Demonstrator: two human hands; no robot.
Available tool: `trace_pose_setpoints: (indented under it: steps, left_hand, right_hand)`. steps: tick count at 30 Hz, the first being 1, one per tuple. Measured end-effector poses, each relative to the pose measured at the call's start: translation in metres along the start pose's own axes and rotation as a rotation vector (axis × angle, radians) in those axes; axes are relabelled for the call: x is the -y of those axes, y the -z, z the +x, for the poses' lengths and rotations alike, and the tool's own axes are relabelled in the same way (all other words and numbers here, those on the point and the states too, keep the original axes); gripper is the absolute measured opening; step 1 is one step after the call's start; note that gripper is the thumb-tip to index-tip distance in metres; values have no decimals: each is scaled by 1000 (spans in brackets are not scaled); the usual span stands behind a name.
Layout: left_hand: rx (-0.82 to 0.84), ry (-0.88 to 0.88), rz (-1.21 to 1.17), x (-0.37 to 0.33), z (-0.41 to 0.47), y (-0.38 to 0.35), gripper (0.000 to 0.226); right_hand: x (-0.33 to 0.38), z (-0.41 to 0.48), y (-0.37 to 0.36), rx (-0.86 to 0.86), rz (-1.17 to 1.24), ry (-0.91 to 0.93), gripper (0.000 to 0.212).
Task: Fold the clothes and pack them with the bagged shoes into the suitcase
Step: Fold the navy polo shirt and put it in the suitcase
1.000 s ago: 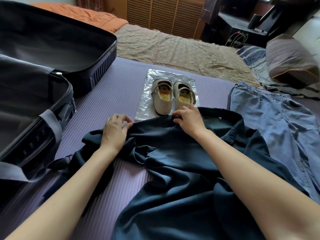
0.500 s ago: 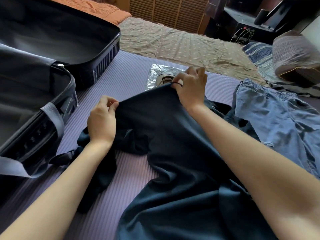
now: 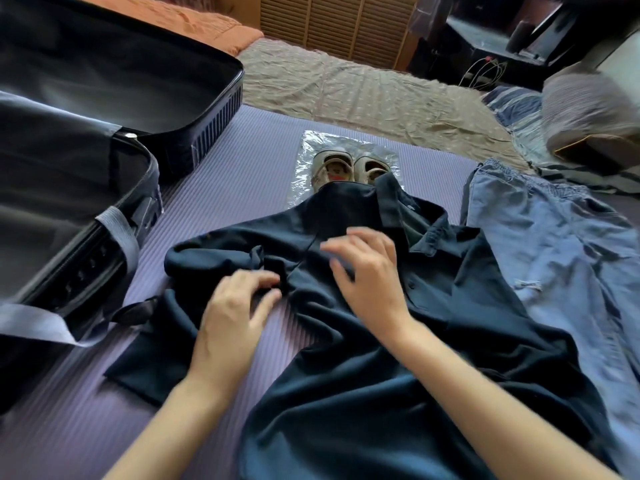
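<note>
A dark navy collared shirt (image 3: pixel 374 341) lies spread and rumpled on the purple mat, its collar end partly covering the beige shoes (image 3: pixel 346 168). The shoes sit on a clear plastic bag (image 3: pixel 308 157). My left hand (image 3: pixel 232 320) hovers over the shirt's left sleeve area with fingers loosely spread, holding nothing. My right hand (image 3: pixel 367 271) is over the shirt's chest near the buttons, fingers spread and motion-blurred. Light blue jeans (image 3: pixel 561 258) lie to the right of the shirt. The open dark suitcase (image 3: pixel 114 109) stands at the left.
The purple ribbed mat (image 3: pixel 242 168) covers the bed under everything. Grey suitcase straps (image 3: pixel 117 233) hang over its near edge. A beige sheet (image 3: pixel 363 88) lies beyond, and a striped pillow (image 3: pixel 588 105) sits at the far right.
Both hands lifted the shirt's upper edge, then laid it down and let go. The shirt now lies flatter with its collar over the shoes' near ends.
</note>
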State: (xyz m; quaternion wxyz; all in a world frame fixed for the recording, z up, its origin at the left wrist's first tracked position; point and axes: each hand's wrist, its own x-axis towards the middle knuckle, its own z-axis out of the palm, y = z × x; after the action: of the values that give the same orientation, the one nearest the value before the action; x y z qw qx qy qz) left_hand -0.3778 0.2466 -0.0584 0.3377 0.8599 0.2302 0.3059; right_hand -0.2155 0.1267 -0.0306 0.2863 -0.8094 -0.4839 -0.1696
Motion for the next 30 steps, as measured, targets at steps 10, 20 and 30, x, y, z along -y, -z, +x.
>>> trace_pose_setpoints:
  steps: [10,20,30]
  left_hand:
    - [142,96,23,-20,-96,-3,35]
    - [129,304,-83,-26,-98,17,5]
    - [38,354,-79,1,-107,65,16]
  right_hand:
    - [37,-174,64,197,37,1,38]
    - [72,-213,51,94,-43,-112,13]
    - [130,-215,42,128,47,10,9]
